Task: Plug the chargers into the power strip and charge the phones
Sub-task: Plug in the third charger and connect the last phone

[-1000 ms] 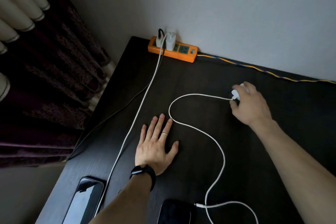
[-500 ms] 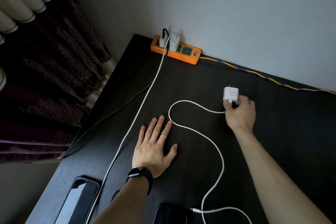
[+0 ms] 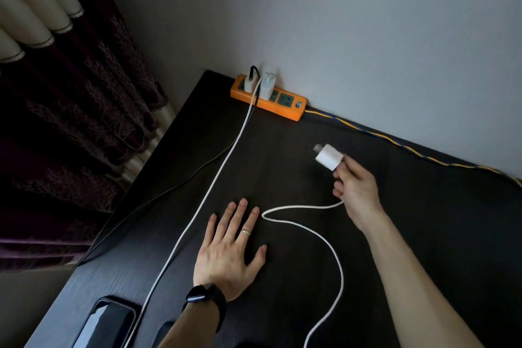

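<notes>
An orange power strip [image 3: 288, 111] lies against the wall at the back of the dark table [image 3: 423, 206]. Two white chargers [image 3: 267, 86] are plugged into its left sockets; a white cable [image 3: 197, 209] runs from there toward a phone [image 3: 108, 322] at the near left edge. My right hand [image 3: 356, 189] holds a third white charger [image 3: 329, 157] in the air, prongs pointing toward the strip, its white cable [image 3: 336, 260] trailing to the bottom edge. My left hand [image 3: 228, 251] rests flat on the table, fingers spread, with a ring and a black wristband.
A yellow-and-blue cord [image 3: 395, 141] runs from the strip along the wall to the right. A thin black cable [image 3: 175, 186] crosses the table's left side. Dark purple curtains [image 3: 70, 127] hang at the left, beyond the table edge.
My right hand has lifted the white charger off the table and turned its prongs toward the power strip. The view has shifted; the second phone has left the bottom edge. My left hand stayed flat.
</notes>
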